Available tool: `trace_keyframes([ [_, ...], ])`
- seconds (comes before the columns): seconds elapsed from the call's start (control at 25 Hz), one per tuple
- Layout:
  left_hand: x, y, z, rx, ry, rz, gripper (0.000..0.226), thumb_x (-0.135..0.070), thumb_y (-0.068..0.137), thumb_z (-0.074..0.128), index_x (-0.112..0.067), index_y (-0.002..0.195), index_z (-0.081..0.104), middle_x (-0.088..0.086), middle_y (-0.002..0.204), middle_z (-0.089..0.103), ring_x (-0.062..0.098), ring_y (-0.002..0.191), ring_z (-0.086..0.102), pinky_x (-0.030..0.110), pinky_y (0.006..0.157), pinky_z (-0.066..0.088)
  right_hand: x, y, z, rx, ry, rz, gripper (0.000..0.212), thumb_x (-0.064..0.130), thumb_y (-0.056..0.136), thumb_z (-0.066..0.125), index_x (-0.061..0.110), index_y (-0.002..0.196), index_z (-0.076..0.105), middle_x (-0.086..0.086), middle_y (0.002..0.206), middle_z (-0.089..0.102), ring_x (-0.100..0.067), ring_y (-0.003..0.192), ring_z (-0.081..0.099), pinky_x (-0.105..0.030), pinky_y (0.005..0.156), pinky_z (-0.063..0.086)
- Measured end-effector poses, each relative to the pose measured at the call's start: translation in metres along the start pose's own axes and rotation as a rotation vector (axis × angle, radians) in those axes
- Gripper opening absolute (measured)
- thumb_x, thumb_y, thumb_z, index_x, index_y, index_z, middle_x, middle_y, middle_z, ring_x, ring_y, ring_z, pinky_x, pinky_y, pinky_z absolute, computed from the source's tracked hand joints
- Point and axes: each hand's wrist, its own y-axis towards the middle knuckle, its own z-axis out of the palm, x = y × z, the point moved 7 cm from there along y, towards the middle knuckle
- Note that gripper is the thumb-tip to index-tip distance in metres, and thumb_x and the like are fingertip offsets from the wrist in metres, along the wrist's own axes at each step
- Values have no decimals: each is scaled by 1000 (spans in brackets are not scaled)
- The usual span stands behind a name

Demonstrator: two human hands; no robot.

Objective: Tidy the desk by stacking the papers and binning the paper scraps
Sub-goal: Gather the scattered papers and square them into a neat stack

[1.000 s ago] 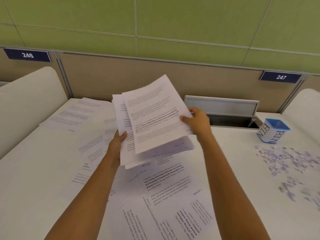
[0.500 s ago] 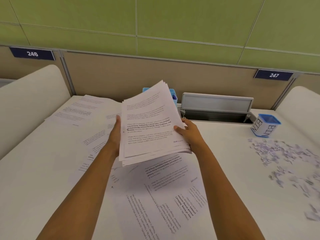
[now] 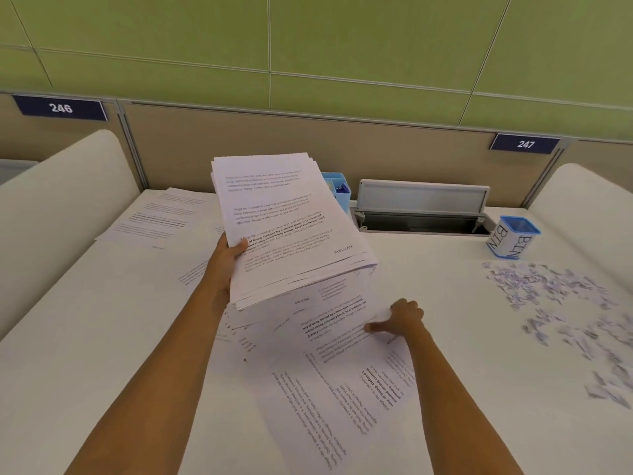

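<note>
The left hand (image 3: 224,260) has its thumb on top of the paper stack (image 3: 284,228) and its fingers hidden beneath, gripping the left edge and holding the stack above the desk (image 3: 102,337). The right hand (image 3: 404,318) pinches a loose sheet (image 3: 339,323) lying on the desk, thumb on top and fingers curled at its right edge. Paper scraps (image 3: 555,303) lie scattered further right, near the BIN cup (image 3: 512,241).
</note>
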Motion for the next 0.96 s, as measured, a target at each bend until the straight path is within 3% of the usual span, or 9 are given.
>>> trace_keyframes([
  [0.12, -3, 0, -7, 19, -19, -11, 35, -12, 98, 44, -22, 131, 44, 2, 115, 60, 17, 90, 64, 22, 54, 56, 7, -10, 4, -42, 91, -15, 96, 51, 64, 79, 2, 134, 35, -15, 132, 43, -29, 123, 42, -36, 101, 38],
  [0.24, -3, -3, -8, 36, -22, -18, 37, -12, 98, 44, -21, 134, 43, 4, 120, 60, 20, 92, 64, 25, 55, 57, 11, -14, 5, 2, 264, 14, 79, 32, 67, 83, 3, 127, 41, -14, 126, 51, -28, 116, 51, -32, 89, 43],
  [0.36, -2, -1, -12, 44, -45, -27, 38, -11, 98, 44, -22, 134, 43, 6, 126, 58, 24, 100, 63, 30, 63, 57, 13, -21, -2, -38, 366, 28, 56, 20, 70, 80, 4, 117, 54, -14, 117, 61, -25, 94, 57, -33, 83, 47],
  [0.44, -3, 0, -17, 57, -72, -21, 39, -11, 98, 44, -21, 135, 43, 7, 129, 57, 26, 104, 62, 34, 68, 56, 17, -31, -22, -143, 448, -10, 43, 17, 72, 76, 8, 111, 61, -14, 110, 66, -22, 83, 56, -34, 82, 50],
  [0.6, -5, 1, -27, 37, -101, 2, 40, -11, 98, 44, -23, 136, 42, 2, 121, 60, 23, 99, 63, 32, 63, 58, 19, -58, -81, -276, 465, -39, 33, 21, 80, 70, 17, 112, 64, -11, 106, 67, -23, 81, 60, -35, 79, 51],
  [0.76, -1, 5, -45, -22, -99, 39, 37, -13, 97, 45, -24, 133, 44, 1, 117, 62, 25, 99, 63, 41, 76, 55, 14, -100, -165, -598, 494, -105, 25, 22, 83, 63, 17, 107, 66, -10, 98, 68, -27, 87, 61, -32, 76, 45],
  [0.84, 3, 6, -55, -59, -105, 45, 33, -12, 98, 44, -25, 128, 45, -2, 110, 63, 21, 93, 63, 39, 74, 54, 9, -129, -201, -794, 610, -128, 25, 23, 85, 62, 12, 107, 66, -8, 92, 63, -25, 85, 57, -29, 72, 38],
  [0.96, 14, 8, -67, -82, -112, 34, 36, -9, 98, 42, -22, 131, 45, 0, 110, 62, 20, 89, 63, 36, 69, 54, 3, -156, -228, -980, 869, -154, 26, 27, 84, 64, 10, 104, 66, -4, 91, 63, -21, 81, 59, -32, 73, 49],
])
